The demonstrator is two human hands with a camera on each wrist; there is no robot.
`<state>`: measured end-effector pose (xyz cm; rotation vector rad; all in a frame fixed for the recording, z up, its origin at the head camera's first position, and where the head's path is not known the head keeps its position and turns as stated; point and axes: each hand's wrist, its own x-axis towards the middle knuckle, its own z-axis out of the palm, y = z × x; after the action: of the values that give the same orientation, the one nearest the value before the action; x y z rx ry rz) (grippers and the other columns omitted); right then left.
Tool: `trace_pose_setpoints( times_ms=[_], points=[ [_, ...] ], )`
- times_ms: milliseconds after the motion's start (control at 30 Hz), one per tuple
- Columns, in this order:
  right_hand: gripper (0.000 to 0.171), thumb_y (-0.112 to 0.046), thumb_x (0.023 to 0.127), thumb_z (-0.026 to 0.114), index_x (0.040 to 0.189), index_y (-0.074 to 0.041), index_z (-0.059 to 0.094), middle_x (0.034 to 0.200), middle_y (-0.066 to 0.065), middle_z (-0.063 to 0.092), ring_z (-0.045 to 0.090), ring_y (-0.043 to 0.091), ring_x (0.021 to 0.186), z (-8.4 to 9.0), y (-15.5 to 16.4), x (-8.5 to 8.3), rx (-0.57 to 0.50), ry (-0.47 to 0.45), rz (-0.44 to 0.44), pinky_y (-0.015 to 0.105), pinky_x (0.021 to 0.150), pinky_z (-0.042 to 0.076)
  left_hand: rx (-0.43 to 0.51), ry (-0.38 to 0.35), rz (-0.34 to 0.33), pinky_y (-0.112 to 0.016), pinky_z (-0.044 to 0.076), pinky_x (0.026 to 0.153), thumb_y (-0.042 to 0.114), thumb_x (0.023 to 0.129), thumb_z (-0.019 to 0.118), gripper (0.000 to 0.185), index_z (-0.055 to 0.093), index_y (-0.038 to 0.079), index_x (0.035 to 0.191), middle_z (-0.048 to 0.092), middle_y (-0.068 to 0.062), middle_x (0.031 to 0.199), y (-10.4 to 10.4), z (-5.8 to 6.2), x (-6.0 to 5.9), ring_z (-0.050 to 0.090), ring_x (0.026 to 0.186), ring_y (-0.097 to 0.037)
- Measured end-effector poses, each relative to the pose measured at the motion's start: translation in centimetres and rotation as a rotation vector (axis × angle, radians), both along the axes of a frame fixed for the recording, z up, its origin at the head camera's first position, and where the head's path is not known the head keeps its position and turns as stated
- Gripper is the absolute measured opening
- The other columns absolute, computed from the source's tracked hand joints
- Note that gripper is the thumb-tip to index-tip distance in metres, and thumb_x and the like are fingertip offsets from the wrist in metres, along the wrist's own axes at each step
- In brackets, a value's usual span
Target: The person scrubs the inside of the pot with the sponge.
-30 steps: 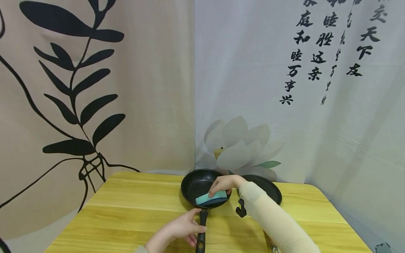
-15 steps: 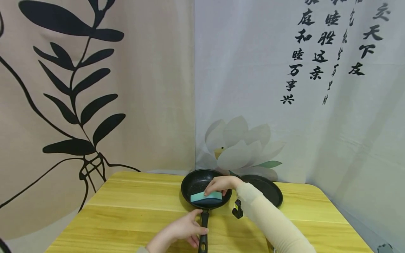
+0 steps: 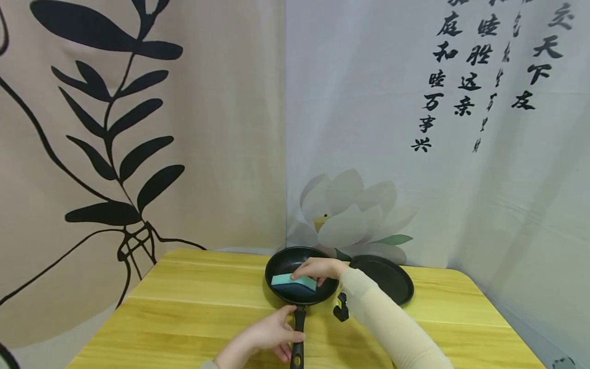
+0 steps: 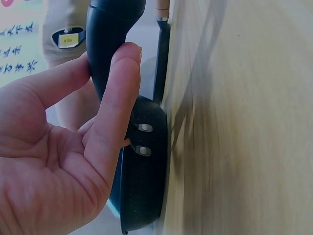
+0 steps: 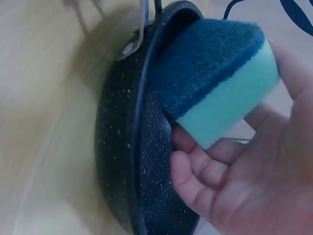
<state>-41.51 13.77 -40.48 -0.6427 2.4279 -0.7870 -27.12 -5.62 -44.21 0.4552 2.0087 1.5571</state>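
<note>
A black speckled frying pan stands on the yellow wooden table. My left hand grips the pan's black handle, its fingers curled round the handle. My right hand holds a teal sponge with a dark blue scouring face inside the pan. In the right wrist view the sponge lies against the pan's rim, pinched by my right hand.
A second flat black pan sits to the right, behind my right sleeve. A small black clip-like object lies on the table beside the sleeve. Printed fabric backdrops hang close behind the table.
My right hand has slid the sponge leftward across the pan. The left hand has kept its grip on the handle.
</note>
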Motion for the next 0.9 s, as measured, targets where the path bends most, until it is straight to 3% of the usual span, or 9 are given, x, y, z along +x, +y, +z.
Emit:
trace_pose_setpoints(
  times_ms=[167, 467, 700, 833, 900],
  points=[
    [0.034, -0.049, 0.091, 0.061, 0.114, -0.027, 0.073, 0.050, -0.005, 0.026, 0.026, 0.014, 0.046, 0.0, -0.5, 0.1, -0.046, -0.006, -0.044, 0.038, 0.066, 0.057, 0.008, -0.001, -0.001, -0.031, 0.055, 0.048, 0.012, 0.092, 0.068, 0.076, 0.020, -0.010, 0.147, 0.067, -0.013, 0.082, 0.0, 0.2, 0.0, 0.062, 0.052, -0.016],
    [0.043, -0.046, 0.092, 0.061, 0.126, -0.019, 0.067, 0.060, -0.004, 0.028, 0.033, 0.019, 0.058, -0.4, -1.2, 0.3, -0.098, -0.015, -0.104, 0.040, 0.069, 0.057, 0.001, -0.012, -0.006, -0.030, 0.055, 0.047, 0.013, 0.092, 0.068, 0.077, 0.019, -0.010, 0.147, 0.068, -0.013, 0.083, -0.1, 0.2, 0.0, 0.061, 0.051, -0.015],
    [0.041, -0.042, 0.094, 0.060, 0.126, -0.019, 0.067, 0.075, 0.003, 0.045, 0.040, 0.021, 0.062, -0.8, -1.9, 0.3, -0.120, 0.039, -0.114, 0.044, 0.071, 0.056, 0.015, -0.006, -0.001, -0.031, 0.055, 0.047, 0.012, 0.092, 0.067, 0.077, 0.019, -0.010, 0.147, 0.068, -0.013, 0.082, -0.1, 0.1, 0.0, 0.061, 0.051, -0.016],
    [0.040, -0.041, 0.094, 0.061, 0.126, -0.018, 0.068, 0.078, 0.002, 0.045, 0.040, 0.019, 0.064, -1.0, -2.2, 0.4, -0.128, 0.064, -0.139, 0.044, 0.070, 0.056, 0.015, -0.002, 0.003, -0.031, 0.055, 0.047, 0.012, 0.092, 0.068, 0.077, 0.019, -0.009, 0.147, 0.068, -0.013, 0.081, 0.1, 0.1, 0.1, 0.062, 0.051, -0.016],
    [0.040, -0.041, 0.094, 0.060, 0.126, -0.018, 0.068, 0.088, 0.000, 0.055, 0.046, 0.017, 0.070, -1.1, -2.3, 0.3, -0.126, 0.079, -0.146, 0.043, 0.068, 0.056, 0.012, -0.005, 0.003, -0.031, 0.055, 0.047, 0.012, 0.092, 0.068, 0.077, 0.019, -0.009, 0.147, 0.068, -0.013, 0.082, 0.1, 0.1, 0.2, 0.061, 0.051, -0.016]
  ],
)
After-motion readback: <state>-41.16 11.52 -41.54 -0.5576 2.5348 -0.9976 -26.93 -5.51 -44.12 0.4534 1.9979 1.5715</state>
